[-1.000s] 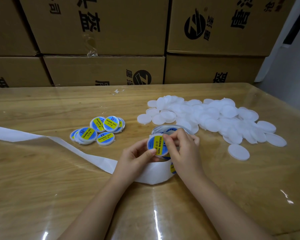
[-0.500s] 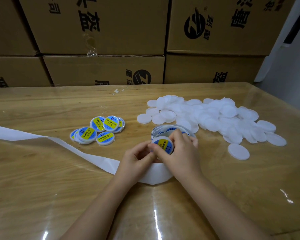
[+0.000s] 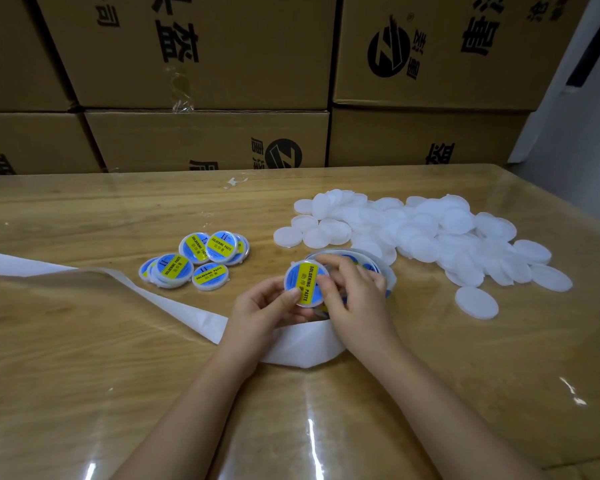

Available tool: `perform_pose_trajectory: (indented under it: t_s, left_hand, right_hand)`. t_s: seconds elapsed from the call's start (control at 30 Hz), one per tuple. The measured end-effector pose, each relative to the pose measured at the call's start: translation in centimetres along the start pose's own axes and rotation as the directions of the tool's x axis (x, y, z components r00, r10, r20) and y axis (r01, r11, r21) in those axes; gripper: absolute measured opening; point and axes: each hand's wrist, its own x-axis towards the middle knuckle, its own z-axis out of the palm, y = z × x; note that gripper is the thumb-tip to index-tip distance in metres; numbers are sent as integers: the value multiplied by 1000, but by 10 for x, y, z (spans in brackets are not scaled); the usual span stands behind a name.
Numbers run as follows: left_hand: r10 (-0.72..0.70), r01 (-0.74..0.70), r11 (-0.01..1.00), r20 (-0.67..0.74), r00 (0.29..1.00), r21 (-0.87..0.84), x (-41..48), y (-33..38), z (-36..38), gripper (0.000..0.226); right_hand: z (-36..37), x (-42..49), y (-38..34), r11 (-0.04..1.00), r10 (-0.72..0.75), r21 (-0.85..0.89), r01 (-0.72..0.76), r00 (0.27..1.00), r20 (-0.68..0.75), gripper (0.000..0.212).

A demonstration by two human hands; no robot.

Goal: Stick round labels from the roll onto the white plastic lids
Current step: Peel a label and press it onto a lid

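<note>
Holding a round white plastic lid [image 3: 305, 285] face-up just above the wood-grain tabletop [image 3: 84, 358], both hands work on it together. The left hand [image 3: 269, 306] has a closed grip on it, with the thumb on the lower rim and the fingers behind. The right hand [image 3: 355, 299] curls round the upper right rim, its thumb laid on the blue-and-yellow sticker [image 3: 297, 276] that already covers the face. Just behind the right hand sits the roll of round labels [image 3: 347, 251], with its spent white backing strip [image 3: 174, 303] trailing off to the left. A heap of bare white plastic lids [image 3: 430, 233] lies to the right and a small cluster of labelled lids [image 3: 198, 261] to the left. Brown cardboard cartons [image 3: 205, 64] are stacked behind.

The lid looks light, thin and fairly stiff, and its smooth face would likely slip under dry fingers. The rim is therefore the sensible place to pinch it, which leaves the face free for a thumb to rub the sticker flat from the centre outward. The sticker itself is probably flimsy and tacky, so it is best handled by one edge only, since it may crease or catch on itself.
</note>
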Motion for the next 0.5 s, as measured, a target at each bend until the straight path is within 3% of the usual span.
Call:
perform_pose_trajectory:
  t_s: [0.17, 0.5]
  left_hand:
    - [9, -8, 998, 21, 1000, -63, 2, -2, -3, 43]
    - [18, -18, 999, -10, 1000, -33, 2, -2, -3, 40]
  right_hand:
    - [2, -2, -2, 994, -14, -105, 21, 998, 68, 50]
    - [-2, -2, -8, 990, -94, -93, 105, 989, 113, 43]
